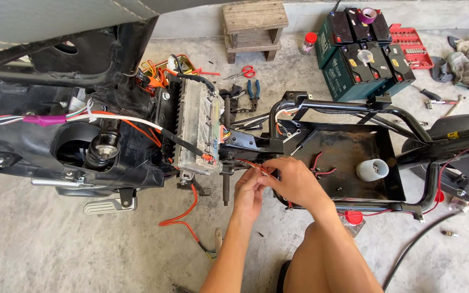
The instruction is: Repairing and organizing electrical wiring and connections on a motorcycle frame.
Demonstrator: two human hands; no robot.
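Note:
Both my hands meet over the black frame (pixel 354 111) of a stripped electric scooter lying on the concrete. My left hand (pixel 249 194) pinches a bundle of thin red and orange wires (pixel 253 166) that runs from the clear-cased controller box (pixel 196 130). My right hand (pixel 295 182) grips the same wires just to the right, fingers curled over them. The wire ends are hidden under my fingers. My knee shows at the bottom edge.
Green-cased batteries (pixel 354 59) stand at the back right beside a red socket set (pixel 412 46). Pliers (pixel 253 91) and scissors (pixel 243 71) lie near a wooden stool (pixel 254 27). A white tape roll (pixel 372 170) sits in the battery tray. A loose orange cable (pixel 185 214) trails across the floor.

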